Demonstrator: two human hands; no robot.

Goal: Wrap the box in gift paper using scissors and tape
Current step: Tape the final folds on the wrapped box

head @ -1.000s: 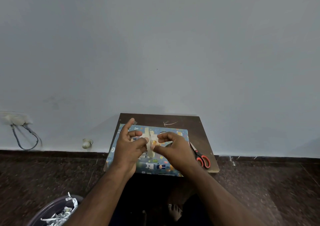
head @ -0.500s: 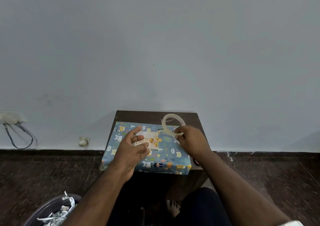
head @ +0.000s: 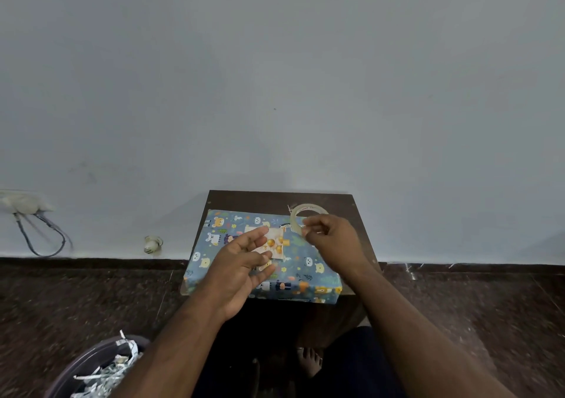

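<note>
A flat box (head: 308,267) wrapped in blue animal-print paper lies on a small dark wooden table (head: 269,199). A small cream tag with orange balloons (head: 275,243) rests on the box's top. My left hand (head: 241,266) hovers over the box with fingers spread, its fingertips at the tag's left edge, holding nothing. My right hand (head: 333,238) pinches a roll of clear tape (head: 307,211) above the box's far right corner. The scissors are hidden from view.
A grey wall rises right behind the table. A round dark bin (head: 101,367) with paper scraps stands on the dark floor at lower left. A wall socket with cables (head: 33,214) is at far left. My bare foot (head: 310,361) shows under the table.
The hands parted from the tag at the box's middle. My right hand picked up the tape roll and carried it right and back. My left hand opened over the tag.
</note>
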